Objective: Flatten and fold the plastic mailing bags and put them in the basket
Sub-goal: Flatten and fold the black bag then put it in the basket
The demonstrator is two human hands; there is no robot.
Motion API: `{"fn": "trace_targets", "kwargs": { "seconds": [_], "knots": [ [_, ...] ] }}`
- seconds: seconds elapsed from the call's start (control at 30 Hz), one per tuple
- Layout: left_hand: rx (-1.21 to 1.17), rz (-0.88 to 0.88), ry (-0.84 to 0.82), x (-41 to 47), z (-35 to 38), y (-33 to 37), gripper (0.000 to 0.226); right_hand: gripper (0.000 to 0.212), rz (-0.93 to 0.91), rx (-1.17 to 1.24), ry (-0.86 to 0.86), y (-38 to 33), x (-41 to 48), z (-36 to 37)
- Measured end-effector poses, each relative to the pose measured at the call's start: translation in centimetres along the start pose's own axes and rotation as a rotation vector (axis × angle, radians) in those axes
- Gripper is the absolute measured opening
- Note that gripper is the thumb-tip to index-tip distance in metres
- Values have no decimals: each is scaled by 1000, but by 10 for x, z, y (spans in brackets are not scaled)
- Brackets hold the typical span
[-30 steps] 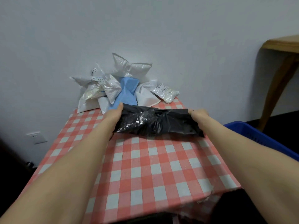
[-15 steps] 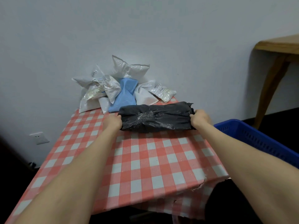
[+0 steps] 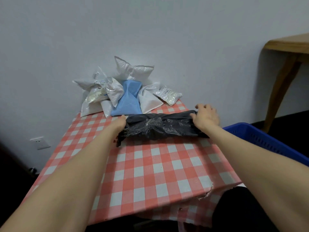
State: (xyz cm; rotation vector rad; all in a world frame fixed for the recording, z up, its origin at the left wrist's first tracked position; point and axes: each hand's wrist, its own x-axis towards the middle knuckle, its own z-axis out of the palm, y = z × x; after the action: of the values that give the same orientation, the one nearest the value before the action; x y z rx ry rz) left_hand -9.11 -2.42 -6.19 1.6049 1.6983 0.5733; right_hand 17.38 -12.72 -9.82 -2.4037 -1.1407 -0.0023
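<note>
Head view: looks down across a table covered with a red-and-white checked cloth (image 3: pixel 150 173), two bare forearms stretched out over it.
Black crumpled plastic mailing bag (image 3: pixel 160 129): lies crosswise on the far half of the table as a long bundled roll, with shiny clear tape at its middle; on the cloth, not in the basket.
Left hand (image 3: pixel 119 125): at the bag's left end on the table; thumb on top, fingers tucked under the plastic and mostly hidden; grips that end.
Right hand (image 3: pixel 206 118): rests on the bag's right end, near the table's right edge; fingers spread and loose over the far side, thumb on top; presses, clasps nothing.
Pile of white plastic mailing bags (image 3: pixel 133 71): heaped at the table's far edge against the wall, some with printed labels.
Light blue plastic mailing bag (image 3: pixel 129 99): leans in the middle of that pile, lower end just beside the left thumb.
Blue plastic basket with slotted wall (image 3: pixel 260 139): stands right of the table, below its top; inside hidden.
Wooden side table (image 3: pixel 284 46): farther right of the table, by the wall.
White wall socket (image 3: pixel 39 142): low on the wall, left of the table.
</note>
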Motion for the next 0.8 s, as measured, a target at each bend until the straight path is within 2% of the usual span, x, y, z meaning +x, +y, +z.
{"fn": "trace_targets", "kwargs": {
  "seconds": [0.1,0.23,0.33,0.47,0.57,0.63,0.7,0.8],
  "knots": [
    [-29,-52,-4,10,3,5,55,52,-209,61,-94,-22,0,5],
    [-167,-89,-86,3,11,11,26,59,-404,48,-298,-40,-8,27],
    [-350,-131,-164,-1,14,12,23,66,-446,33,-396,-36,-11,40],
    [-476,-201,-215,9,9,8,33,78,-473,15,-401,-25,-12,42],
    [-532,-159,-130,21,6,6,46,86,-458,0,-358,-23,-11,42],
    [-518,-62,-3,25,6,5,41,89,-418,6,-346,-20,-11,44],
    [-396,34,149,27,6,1,29,92,-386,18,-348,-15,-12,45],
    [-9,110,323,26,5,-10,30,91,-348,-21,-360,-7,-11,44]
  ]
}}
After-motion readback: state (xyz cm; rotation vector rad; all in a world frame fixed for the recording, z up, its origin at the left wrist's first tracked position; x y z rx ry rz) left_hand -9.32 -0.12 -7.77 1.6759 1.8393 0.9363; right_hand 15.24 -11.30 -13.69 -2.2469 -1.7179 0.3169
